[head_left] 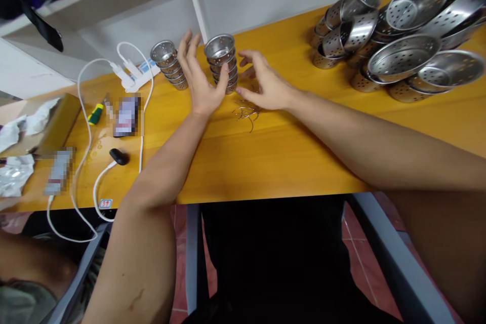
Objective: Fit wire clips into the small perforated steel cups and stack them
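Observation:
Two upright stacks of perforated metal cups stand at the back of the wooden table, a left stack (164, 54) and a middle stack (220, 50). My left hand (201, 83) is between them, fingers spread, its thumb in front of the middle stack; whether it touches the cups I cannot tell. To the right of that same stack is my right hand (266, 83), its fingers apart and curved, holding nothing. Several thin bent wires (248, 112) lie on the table just below my right hand.
Many perforated metal cups and bowls (404, 58) are piled at the right. Left are a power strip (138, 77) with white cables, two phones (127, 115), a green-yellow tool (95, 114), a black mouse-like object (119, 156) and a cardboard box (61, 126). A person's leg shows lower left.

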`<state>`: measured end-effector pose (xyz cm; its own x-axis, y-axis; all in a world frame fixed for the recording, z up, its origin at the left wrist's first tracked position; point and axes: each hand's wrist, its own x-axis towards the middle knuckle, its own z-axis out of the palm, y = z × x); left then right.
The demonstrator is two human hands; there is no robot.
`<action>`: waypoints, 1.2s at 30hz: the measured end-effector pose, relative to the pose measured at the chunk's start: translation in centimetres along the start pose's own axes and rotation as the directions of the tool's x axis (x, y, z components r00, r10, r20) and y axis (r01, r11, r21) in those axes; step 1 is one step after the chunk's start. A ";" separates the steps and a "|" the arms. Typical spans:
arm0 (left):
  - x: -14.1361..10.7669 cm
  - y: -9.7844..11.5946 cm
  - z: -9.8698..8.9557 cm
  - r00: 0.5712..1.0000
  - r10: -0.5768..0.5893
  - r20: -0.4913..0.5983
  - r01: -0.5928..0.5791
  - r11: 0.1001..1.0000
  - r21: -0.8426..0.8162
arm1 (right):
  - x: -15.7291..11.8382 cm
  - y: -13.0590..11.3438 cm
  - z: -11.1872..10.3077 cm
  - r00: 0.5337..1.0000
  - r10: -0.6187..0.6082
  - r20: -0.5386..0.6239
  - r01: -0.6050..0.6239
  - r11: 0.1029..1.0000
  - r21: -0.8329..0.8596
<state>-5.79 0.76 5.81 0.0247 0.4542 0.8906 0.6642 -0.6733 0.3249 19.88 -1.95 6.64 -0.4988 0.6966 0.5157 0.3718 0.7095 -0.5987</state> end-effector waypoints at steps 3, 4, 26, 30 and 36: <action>-0.4 3.6 -0.1 0.970 0.145 0.195 -0.121 0.984 -0.134 | 0.0 0.9 0.8 0.996 -0.082 0.032 0.082 0.996 0.020; -0.7 4.5 0.0 0.915 0.165 0.369 -0.099 0.976 -0.192 | 0.0 1.1 1.0 0.991 -0.118 0.062 0.117 0.993 0.032; -1.3 2.4 -0.3 0.590 -0.271 0.760 0.232 0.959 0.163 | 1.3 -1.7 -7.6 0.843 0.536 -0.043 -0.480 0.713 -0.512; -1.4 2.4 0.0 0.573 -0.306 0.760 0.229 0.950 0.211 | 1.5 -5.7 -11.8 0.726 0.653 -0.218 -0.620 0.483 -0.618; -1.1 2.5 -0.2 0.569 -0.336 0.751 0.203 0.942 0.267 | 1.1 -6.1 -15.1 0.647 0.705 -0.290 -0.671 0.346 -0.656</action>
<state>-4.33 -1.52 5.70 0.3521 0.9224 0.1588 0.8302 -0.3861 0.4020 28.89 -3.92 20.07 0.1666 0.9820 0.0893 0.9768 -0.1520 -0.1511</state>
